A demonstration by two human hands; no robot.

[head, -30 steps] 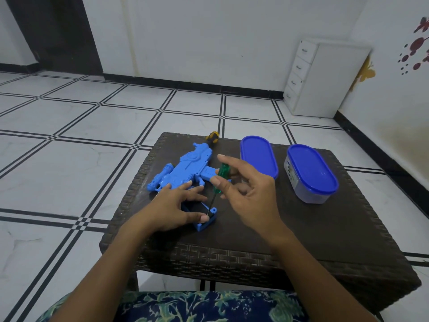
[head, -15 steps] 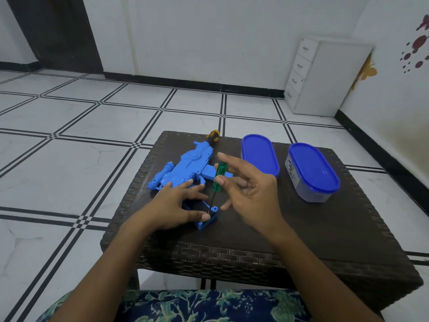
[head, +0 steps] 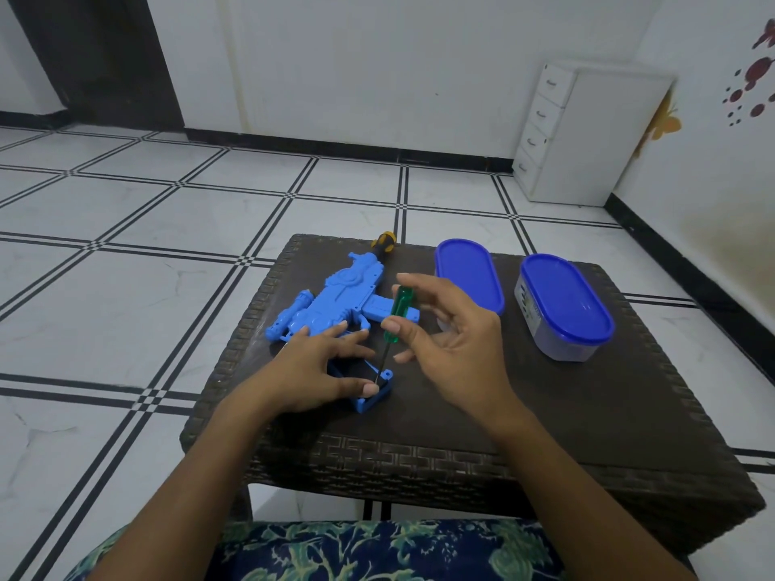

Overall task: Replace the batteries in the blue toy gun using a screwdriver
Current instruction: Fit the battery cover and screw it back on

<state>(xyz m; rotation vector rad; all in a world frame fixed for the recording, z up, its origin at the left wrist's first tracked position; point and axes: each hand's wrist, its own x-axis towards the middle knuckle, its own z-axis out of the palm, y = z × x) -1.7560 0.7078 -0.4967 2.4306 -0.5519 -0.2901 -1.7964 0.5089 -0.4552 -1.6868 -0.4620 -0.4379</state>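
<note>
Pinching the green-handled screwdriver (head: 398, 314), the right hand (head: 457, 350) has thumb and forefinger closed on the handle. The other fingers are loosely curled beside it, clear of the tool. Tool stands near upright, leaning slightly. Its thin dark shaft runs down to a blue box-shaped part (head: 371, 402), tip at the raised tab on that part's right edge.

Left hand (head: 318, 371) lies flat, fingers straight and spread, gripping nothing. Thumb tip rests on the near rim of the box-shaped part. Fingertips reach to the lower edge of the blue toy gun (head: 344, 295). The hand hides whether the box-shaped part is joined to the gun.

Gun lies on its side on the left half of the table (head: 545, 413), just beyond the left fingertips and to the left of the right hand's thumb. Muzzle end points toward the table's left edge.

Count:
- toy guns: one
- screwdrivers: two. The green one is in the hand. A yellow-and-black handle (head: 383, 241) pokes out behind the gun at the far edge.
- blue-lidded containers: two. One is nearer the centre (head: 469, 274); the other is to the right (head: 564, 304), with a clear body.
- hands: two

Gun appearance: all bright blue moulded plastic, round raised detail on the body, short barrel with a small scope-like tube beside it. The box-shaped part is the same blue, dark inside.

Table is dark brown woven wicker. Around it:
- white tiled floor (head: 126, 287) with black lines
- white drawer unit (head: 595, 136) against the far wall
- floral fabric (head: 356, 551) at the bottom edge
</note>
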